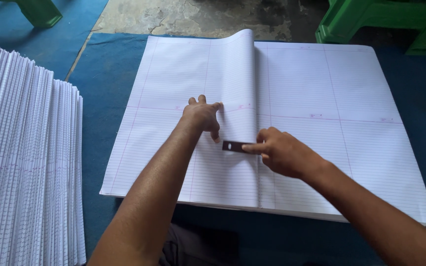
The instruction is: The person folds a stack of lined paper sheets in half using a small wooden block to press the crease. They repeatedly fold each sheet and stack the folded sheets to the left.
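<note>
A large stack of ruled sheets (321, 123) lies flat on the blue surface (99, 64), with a folded-over sheet (228, 88) arching up along the middle. The left hand (202, 117) rests on that curled sheet, fingers loosely spread and pressing down, holding nothing. The right hand (284, 152) has its grip pinched on one end of a small dark flat strip (233, 146), which lies against the sheet just beside the fold. The likeliest trouble is a skewed crease: if the left hand lets the sheet creep sideways while the strip bears down, the printed lines on the two halves will not match. A hard edge dragged at an angle could also scuff or tear the thin paper, and the curl may spring back if pressure is uneven. The stack of folded sheets (25, 162) at the left stands well apart, as does the green stool (385, 19)
</note>
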